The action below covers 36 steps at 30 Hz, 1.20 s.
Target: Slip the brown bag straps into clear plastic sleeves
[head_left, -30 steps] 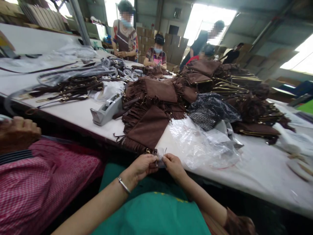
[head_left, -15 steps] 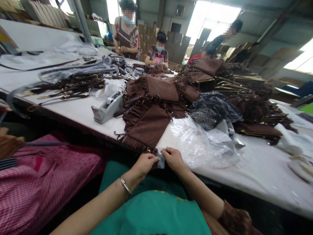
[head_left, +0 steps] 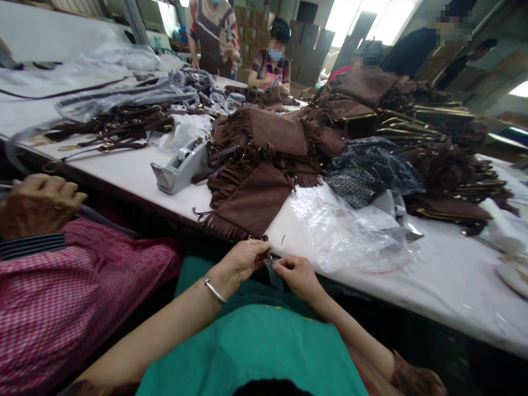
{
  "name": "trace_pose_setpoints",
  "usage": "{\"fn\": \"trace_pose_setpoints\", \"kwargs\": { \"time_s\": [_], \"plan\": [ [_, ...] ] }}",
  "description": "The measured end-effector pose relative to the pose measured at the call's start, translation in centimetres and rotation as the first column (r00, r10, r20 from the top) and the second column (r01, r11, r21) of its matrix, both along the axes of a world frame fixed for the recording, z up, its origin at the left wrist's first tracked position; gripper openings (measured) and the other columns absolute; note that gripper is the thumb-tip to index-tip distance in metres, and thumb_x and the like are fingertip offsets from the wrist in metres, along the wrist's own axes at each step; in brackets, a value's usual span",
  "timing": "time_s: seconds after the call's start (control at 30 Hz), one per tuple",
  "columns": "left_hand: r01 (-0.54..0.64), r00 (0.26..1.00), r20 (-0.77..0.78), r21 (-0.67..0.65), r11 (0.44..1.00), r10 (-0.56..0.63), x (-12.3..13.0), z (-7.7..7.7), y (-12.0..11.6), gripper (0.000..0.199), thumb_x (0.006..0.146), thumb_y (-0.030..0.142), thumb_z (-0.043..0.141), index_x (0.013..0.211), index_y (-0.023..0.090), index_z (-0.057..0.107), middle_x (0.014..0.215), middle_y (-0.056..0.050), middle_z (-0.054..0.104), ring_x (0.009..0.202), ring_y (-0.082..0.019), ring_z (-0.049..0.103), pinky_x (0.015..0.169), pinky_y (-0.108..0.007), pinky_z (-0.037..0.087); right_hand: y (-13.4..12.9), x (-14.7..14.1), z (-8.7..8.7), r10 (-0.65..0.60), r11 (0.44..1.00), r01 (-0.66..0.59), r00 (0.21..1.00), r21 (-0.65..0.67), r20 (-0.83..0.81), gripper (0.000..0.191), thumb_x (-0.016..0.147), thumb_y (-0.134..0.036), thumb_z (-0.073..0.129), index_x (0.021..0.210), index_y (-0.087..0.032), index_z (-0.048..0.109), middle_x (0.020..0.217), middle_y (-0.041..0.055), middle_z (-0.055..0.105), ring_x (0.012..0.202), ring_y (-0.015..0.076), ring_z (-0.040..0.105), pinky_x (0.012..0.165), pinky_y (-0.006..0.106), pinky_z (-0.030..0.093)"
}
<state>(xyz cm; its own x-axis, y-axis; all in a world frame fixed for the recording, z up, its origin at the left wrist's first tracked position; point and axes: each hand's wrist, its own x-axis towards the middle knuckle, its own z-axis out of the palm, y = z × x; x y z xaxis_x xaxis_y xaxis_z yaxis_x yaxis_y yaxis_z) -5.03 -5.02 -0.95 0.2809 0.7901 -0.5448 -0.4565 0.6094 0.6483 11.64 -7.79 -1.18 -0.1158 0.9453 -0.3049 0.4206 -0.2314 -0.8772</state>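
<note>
A brown fringed bag (head_left: 256, 201) lies at the table's front edge, its corner with gold-coloured metal rings towards me. At that corner my left hand (head_left: 243, 259) is closed in a pinch on a small metal fitting, mostly hidden by the fingers. Just right of it, my right hand (head_left: 299, 276) pinches a small clear plastic piece (head_left: 275, 276) between thumb and forefinger. The plastic hangs down below the table edge, close to the left fingertips.
A grey tape dispenser (head_left: 179, 168) stands left of the bag. Clear plastic bags (head_left: 350, 234) lie to the right. Brown bags (head_left: 445, 143) are piled behind, straps (head_left: 119, 126) at left. A co-worker's hand (head_left: 41, 203) is at far left; other people stand or sit beyond the table.
The view has tilted down slightly. My hands have moved a little apart, and the plastic piece shows lower under the right fingers. The co-worker's hand at left has come into view.
</note>
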Motion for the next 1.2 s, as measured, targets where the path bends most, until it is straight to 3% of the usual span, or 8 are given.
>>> {"fn": "trace_pose_setpoints", "kwargs": {
  "time_s": [0.43,0.8,1.07,1.2],
  "plan": [
    [-0.053,0.994,-0.093,0.070,0.996,0.059,0.9,-0.7,-0.5,0.021,0.066,0.028,0.078,0.073,0.011,0.069,0.069,-0.004,0.064,0.066,-0.013,0.059,0.065,-0.026,0.044,-0.7,0.2,0.1,-0.039,0.994,0.024,0.989,-0.108,-0.140,0.026,0.068,-0.038,0.070,0.072,-0.013,0.072,0.065,0.0024,0.067,0.060,0.0148,0.057,0.060,0.026,0.043],
    [-0.065,0.994,-0.088,0.049,0.997,0.069,1.0,-0.3,-0.6,0.021,0.065,0.028,0.079,0.072,0.011,0.068,0.070,-0.003,0.064,0.065,-0.012,0.059,0.065,-0.026,0.043,-1.0,0.1,0.1,-0.059,0.992,0.042,0.989,-0.123,-0.138,0.026,0.068,-0.038,0.071,0.073,-0.013,0.073,0.067,0.0030,0.069,0.061,0.0149,0.057,0.062,0.027,0.044],
    [-0.074,0.988,-0.129,0.050,0.996,0.080,1.1,-0.8,-0.7,0.021,0.062,0.028,0.080,0.070,0.012,0.069,0.071,-0.003,0.064,0.069,-0.013,0.057,0.065,-0.025,0.044,-0.7,-0.4,-0.4,-0.105,0.983,0.071,0.973,-0.169,-0.205,0.031,0.069,-0.044,0.071,0.074,-0.013,0.072,0.055,-0.0008,0.059,0.049,0.0096,0.044,0.048,0.023,0.034],
    [-0.062,0.982,-0.175,0.023,0.998,0.065,1.1,-1.2,-0.9,0.018,0.065,0.027,0.077,0.072,0.013,0.069,0.073,-0.003,0.065,0.072,-0.013,0.058,0.066,-0.024,0.044,0.2,-0.5,-0.4,-0.114,0.982,0.089,0.982,-0.167,-0.148,0.036,0.073,-0.048,0.065,0.074,-0.012,0.072,0.049,-0.0017,0.054,0.044,0.0094,0.041,0.045,0.023,0.032]
  ]
}}
